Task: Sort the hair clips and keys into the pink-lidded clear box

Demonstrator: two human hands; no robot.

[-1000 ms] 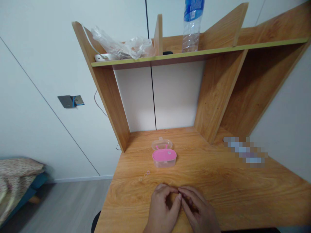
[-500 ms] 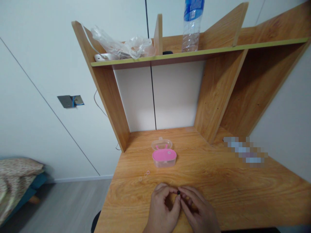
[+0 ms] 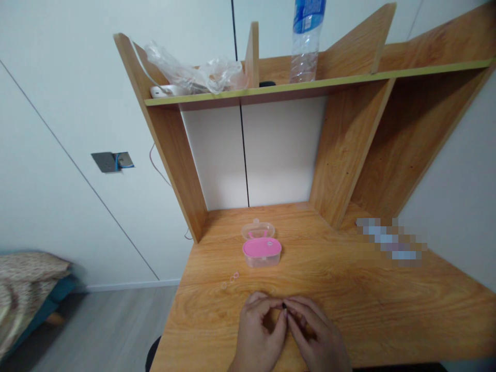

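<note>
A white-walled room is framing a light wooden bench (image 3: pixel 349 289) with a built-in wooden shelf (image 3: pixel 310 85) above it. Near the front edge, the left hand (image 3: pixel 258 336) and the right hand (image 3: pixel 315 338) are meeting fingertip to fingertip, both curled nearly closed and pinching a tiny dark object (image 3: pixel 284 307) between them. It is too small to identify, and two hands on so little a piece suggests fine work needing a steadying grip. The wrists seem to be resting low over the wood, likely for support.

Well beyond the hands, a small oval clear plastic box with a pink insert (image 3: pixel 262 251) is sitting with its transparent lid (image 3: pixel 258 230) hinged back, probably left open for easy reach. Between box and hands, slightly left, a few tiny clear rings (image 3: pixel 231 280) are lying loose on the bench. Up on the shelf, a clear plastic water bottle with a blue label (image 3: pixel 307 41) is standing upright, and a crumpled transparent plastic bag (image 3: pixel 197 75) is lying to its left.
</note>
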